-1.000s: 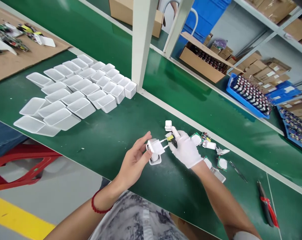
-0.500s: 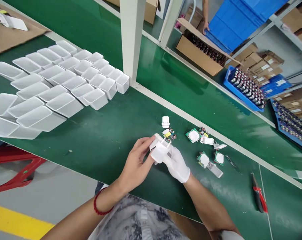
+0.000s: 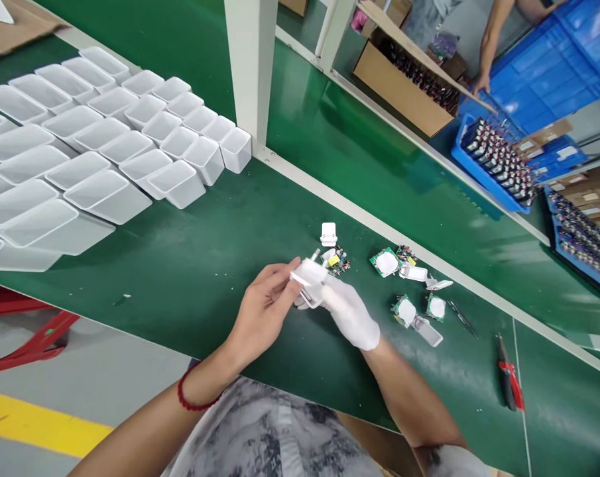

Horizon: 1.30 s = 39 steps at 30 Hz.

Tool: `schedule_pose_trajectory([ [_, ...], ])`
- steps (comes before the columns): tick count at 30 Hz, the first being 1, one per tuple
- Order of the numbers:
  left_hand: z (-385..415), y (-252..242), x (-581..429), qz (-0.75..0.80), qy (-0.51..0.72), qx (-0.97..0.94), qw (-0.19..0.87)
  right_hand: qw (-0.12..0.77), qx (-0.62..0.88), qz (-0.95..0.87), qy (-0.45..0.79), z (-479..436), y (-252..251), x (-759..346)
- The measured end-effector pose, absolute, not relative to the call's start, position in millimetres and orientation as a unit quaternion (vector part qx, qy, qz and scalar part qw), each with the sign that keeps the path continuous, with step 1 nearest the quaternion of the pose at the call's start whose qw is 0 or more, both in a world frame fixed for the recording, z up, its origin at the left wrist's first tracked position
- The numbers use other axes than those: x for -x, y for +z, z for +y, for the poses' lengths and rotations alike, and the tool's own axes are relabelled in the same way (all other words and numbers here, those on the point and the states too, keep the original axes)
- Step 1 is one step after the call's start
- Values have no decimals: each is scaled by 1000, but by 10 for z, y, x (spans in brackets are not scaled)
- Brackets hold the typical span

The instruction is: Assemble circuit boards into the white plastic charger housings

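Note:
A white plug housing [image 3: 310, 273] with two pins is held between both hands over the green bench. My left hand [image 3: 266, 301], bare with a red bracelet at the wrist, pinches its left side. My right hand [image 3: 353, 317], in a white glove, has its fingers closed round the right side. The pins point up and away from me, and a hollow shows on the near side. Just beyond lie a circuit board [image 3: 337, 261] with a yellow part and a small white plug piece [image 3: 328, 234].
Rows of translucent white boxes [image 3: 130, 159] cover the bench's left. To the right lie several opened boards with white covers [image 3: 385, 262], tweezers [image 3: 463, 319] and red-black pliers [image 3: 509, 374]. A post [image 3: 250, 73] rises behind. Across the rail, a co-worker's hand [image 3: 482, 83] touches blue crates [image 3: 543, 73].
The plug housing has been tilted in my hands, so its pins point farther away and its hollow near side shows. The co-worker's hand and blue crates have shifted right. My view has shifted slightly.

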<state>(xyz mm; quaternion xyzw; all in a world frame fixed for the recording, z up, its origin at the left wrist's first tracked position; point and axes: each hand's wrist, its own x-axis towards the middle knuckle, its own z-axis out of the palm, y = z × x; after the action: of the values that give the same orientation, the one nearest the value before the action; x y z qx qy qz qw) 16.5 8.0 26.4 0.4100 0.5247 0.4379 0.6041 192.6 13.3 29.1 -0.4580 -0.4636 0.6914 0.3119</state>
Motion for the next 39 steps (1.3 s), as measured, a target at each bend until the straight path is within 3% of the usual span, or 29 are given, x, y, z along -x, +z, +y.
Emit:
schedule_pose_trajectory([
  [2, 109, 259, -139, 527, 436, -400, 610, 323, 468, -523, 635, 137, 331, -1974],
  [5, 101, 256, -118, 540, 425, -408, 602, 359, 516, -640, 441, 90, 385, -1951],
  [9, 36, 303, -116, 560, 377, -486, 555, 288, 536, -751, 258, -22, 438, -1828],
  [16, -69, 268, 35, 533, 267, -708, 379, 250, 525, -806, 114, -159, 228, -1913],
  [22, -131, 216, 217, 526, 283, -704, 386, 275, 448, -850, -42, -196, -3, -1897],
  [25, -162, 222, 277, 527, 299, -686, 403, 255, 423, -869, -35, -181, 50, -1867],
  [29, -181, 221, 355, 532, 332, -662, 410, 197, 507, -835, 82, -213, 246, -1845],
  [37, -143, 234, 458, 543, 387, -634, 392, 222, 607, -707, 286, -173, 266, -1688],
  [39, -145, 238, 460, 539, 385, -631, 405, 298, 635, -626, 342, -128, 311, -1669],
])
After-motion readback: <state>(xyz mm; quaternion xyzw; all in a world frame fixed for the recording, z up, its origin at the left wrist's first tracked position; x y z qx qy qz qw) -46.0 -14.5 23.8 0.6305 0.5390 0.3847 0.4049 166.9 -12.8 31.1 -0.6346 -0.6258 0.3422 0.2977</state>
